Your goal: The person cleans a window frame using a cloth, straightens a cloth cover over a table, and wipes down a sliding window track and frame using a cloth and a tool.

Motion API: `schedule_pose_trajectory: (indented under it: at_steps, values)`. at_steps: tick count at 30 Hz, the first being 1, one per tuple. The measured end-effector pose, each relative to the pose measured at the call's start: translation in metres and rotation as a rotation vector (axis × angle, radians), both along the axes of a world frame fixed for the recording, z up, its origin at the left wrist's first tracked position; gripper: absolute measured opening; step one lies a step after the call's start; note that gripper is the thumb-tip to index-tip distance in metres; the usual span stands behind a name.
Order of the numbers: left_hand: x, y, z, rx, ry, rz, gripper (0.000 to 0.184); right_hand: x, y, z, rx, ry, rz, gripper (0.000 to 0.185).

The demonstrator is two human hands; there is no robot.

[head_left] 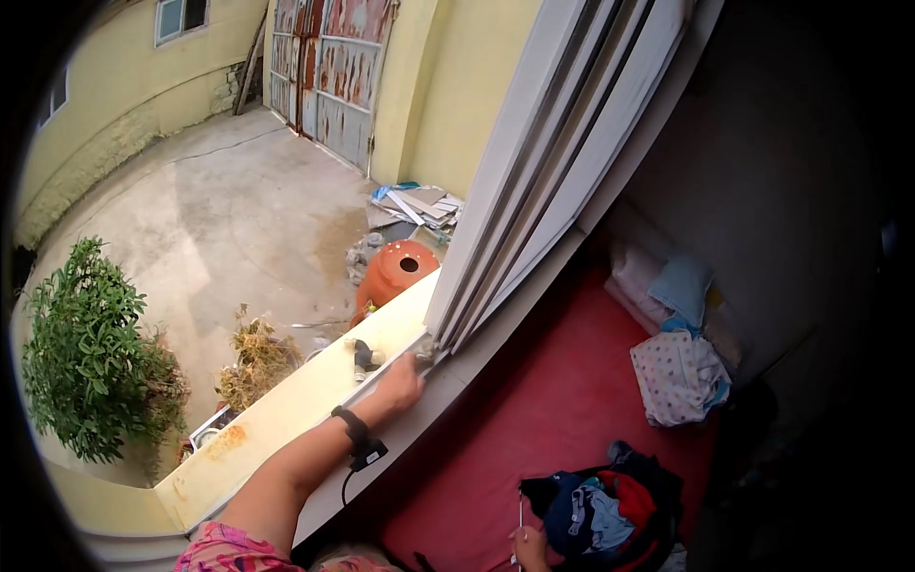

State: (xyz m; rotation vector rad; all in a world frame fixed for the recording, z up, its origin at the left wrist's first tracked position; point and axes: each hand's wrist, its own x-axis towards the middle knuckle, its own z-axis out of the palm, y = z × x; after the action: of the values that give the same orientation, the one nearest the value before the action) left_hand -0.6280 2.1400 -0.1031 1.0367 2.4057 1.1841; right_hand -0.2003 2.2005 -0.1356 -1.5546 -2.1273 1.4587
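Note:
My left hand (400, 383) reaches to the window track (431, 345), at the foot of the sliding window frames (534, 162). Its fingers are closed around a small greyish thing that I cannot make out. On the pale outer ledge (286, 415), just beyond this hand, lies a small dark and whitish object (363, 358). My right hand (531, 549), low in the view and partly cut off, is closed on a thin pale stick (520, 505) that points upward. Right beside it is a pile of dark, red and blue clothes (605, 510).
Inside, a red bed surface (534, 400) holds a dotted cloth (679, 377) and a light blue folded cloth (682, 286). Outside are a green bush (86, 353), dry plants (255, 357), an orange rounded container (393, 272), stacked scrap boards (419, 205) and a rusty gate (334, 71).

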Motion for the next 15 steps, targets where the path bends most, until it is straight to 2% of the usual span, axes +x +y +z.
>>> schedule_pose_trajectory:
  at_steps: [2, 4, 6, 10, 12, 13, 15]
  values:
    - [-0.007, 0.012, -0.01, 0.047, 0.04, -0.019, 0.035, 0.002, 0.004, -0.005, -0.034, 0.015, 0.013, 0.018]
    - [-0.016, 0.032, -0.019, 0.1, 0.08, -0.04, 0.036, -0.009, 0.001, 0.014, -0.042, -0.006, 0.003, 0.018]
    - [-0.024, 0.053, -0.026, 0.17, -0.136, 0.038, 0.037, -0.013, 0.0, 0.021, -0.047, -0.03, -0.005, 0.019]
    - [-0.038, 0.078, -0.03, 0.306, -0.34, 0.145, 0.038, -0.007, 0.002, 0.012, 0.032, 0.039, 0.035, 0.02]
    - [-0.04, 0.08, -0.03, 0.13, -0.248, 0.176, 0.038, -0.002, 0.002, 0.009, 0.042, 0.043, 0.04, 0.021]
    - [-0.042, 0.079, -0.027, 0.13, -0.248, 0.177, 0.038, -0.001, 0.003, 0.01, 0.088, 0.034, 0.049, 0.021]
    - [-0.046, 0.073, -0.014, -0.079, -0.15, 0.074, 0.042, -0.004, -0.001, 0.014, 0.132, 0.028, 0.057, 0.022]
